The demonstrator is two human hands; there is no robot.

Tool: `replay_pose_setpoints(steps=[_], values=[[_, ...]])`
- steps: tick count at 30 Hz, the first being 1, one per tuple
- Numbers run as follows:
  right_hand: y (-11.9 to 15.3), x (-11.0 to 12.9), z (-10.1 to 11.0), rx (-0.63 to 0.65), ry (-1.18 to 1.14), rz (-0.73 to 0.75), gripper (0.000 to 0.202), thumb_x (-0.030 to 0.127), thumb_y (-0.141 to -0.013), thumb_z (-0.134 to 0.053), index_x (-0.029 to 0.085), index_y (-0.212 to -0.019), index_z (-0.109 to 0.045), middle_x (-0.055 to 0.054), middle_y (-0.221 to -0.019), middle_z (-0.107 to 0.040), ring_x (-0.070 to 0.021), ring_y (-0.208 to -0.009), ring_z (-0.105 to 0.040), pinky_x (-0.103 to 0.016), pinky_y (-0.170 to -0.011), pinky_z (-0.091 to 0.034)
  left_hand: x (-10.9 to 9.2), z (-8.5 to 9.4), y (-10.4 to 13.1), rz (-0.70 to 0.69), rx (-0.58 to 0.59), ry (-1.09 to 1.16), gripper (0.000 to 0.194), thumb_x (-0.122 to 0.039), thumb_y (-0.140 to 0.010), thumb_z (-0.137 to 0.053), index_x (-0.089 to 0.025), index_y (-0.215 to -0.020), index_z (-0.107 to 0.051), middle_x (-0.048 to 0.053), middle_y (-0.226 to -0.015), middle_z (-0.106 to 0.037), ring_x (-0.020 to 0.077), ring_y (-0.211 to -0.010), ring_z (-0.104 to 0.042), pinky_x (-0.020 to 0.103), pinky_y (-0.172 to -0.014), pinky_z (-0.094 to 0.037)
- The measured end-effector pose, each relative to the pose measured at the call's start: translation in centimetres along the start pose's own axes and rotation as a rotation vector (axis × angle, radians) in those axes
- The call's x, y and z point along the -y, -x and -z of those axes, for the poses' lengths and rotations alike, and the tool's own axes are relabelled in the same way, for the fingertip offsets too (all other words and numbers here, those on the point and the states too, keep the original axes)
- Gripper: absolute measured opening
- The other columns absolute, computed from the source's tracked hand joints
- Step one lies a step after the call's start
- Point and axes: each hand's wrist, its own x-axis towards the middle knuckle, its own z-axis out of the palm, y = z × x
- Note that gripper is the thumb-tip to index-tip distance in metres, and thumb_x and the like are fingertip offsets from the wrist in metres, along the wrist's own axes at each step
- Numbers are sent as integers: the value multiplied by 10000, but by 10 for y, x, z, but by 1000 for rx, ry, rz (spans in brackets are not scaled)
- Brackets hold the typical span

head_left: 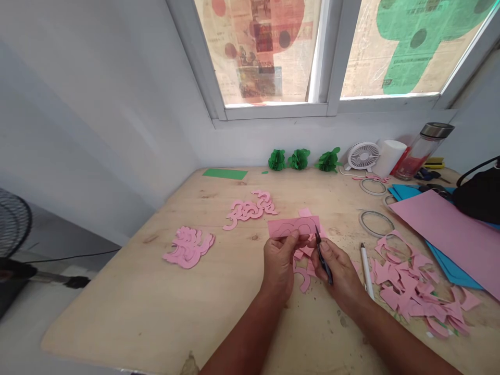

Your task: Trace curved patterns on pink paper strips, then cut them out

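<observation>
My left hand (280, 263) pinches the lower edge of a strip of pink paper (279, 228) that has curved outlines drawn on it. Scissors (323, 260) with dark handles are in my right hand (339, 268), their blades pointing up at the strip's right end. Under and between my hands lie pink paper pieces (302, 281), partly hidden by my fingers. Two groups of cut curved pink shapes rest to the left: one loose cluster (250, 208) further back and one stacked pile (189, 247) nearer the left edge.
Pink scraps (414, 291) and a white pen (367, 271) lie to the right, near tape rings (377, 223) and pink sheet (449, 229) over blue paper (441, 260). Along the wall stand green paper balls (299, 159), a small fan (363, 155) and a glass bottle (422, 151).
</observation>
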Motion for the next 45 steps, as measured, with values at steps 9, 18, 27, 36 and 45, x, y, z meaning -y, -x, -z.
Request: replay_pose_setpoints(steps=[9, 18, 27, 36, 45], values=[[0, 3, -1, -23, 0, -3, 356, 529, -874, -554, 183, -791, -558, 56, -568, -465, -39, -437, -312, -206, -438, -231, 0, -2, 0, -14, 18, 2, 189, -308, -710, -756, -125, -753, -739, 72, -722, -728, 164, -700, -685, 274, -756, -528], [-1, 0, 0, -24, -14, -4, 343, 517, -886, -542, 186, -799, -562, 50, -603, -493, -38, -433, -312, -219, -445, -223, 1, -2, 0, -12, 25, 21, 192, -300, -705, -765, -127, -780, -733, 67, -737, -733, 158, -678, -689, 274, -762, -538], [-1, 0, 0, -30, -8, -5, 345, 532, -876, -546, 188, -862, -570, 55, -603, -492, -46, -426, -295, -228, -442, -211, 1, -3, 2, -8, 23, 23, 206, -302, -703, -762, -122, -797, -729, 76, -763, -737, 162, -676, -691, 291, -788, -540], [0, 1, 0, -41, 3, -11, 365, 561, -854, -553, 197, -821, -554, 56, -593, -474, -60, -425, -281, -230, -427, -206, 0, -4, 1, 2, 16, 4, 222, -328, -707, -759, -117, -771, -731, 68, -692, -722, 162, -665, -690, 283, -778, -542], [0, 0, -1, -44, -20, -13, 358, 549, -859, -558, 194, -819, -574, 57, -578, -455, -59, -433, -266, -220, -417, -189, 2, -1, 1, -4, 16, -4, 180, -298, -722, -746, -123, -764, -732, 72, -729, -732, 161, -693, -691, 279, -780, -536]])
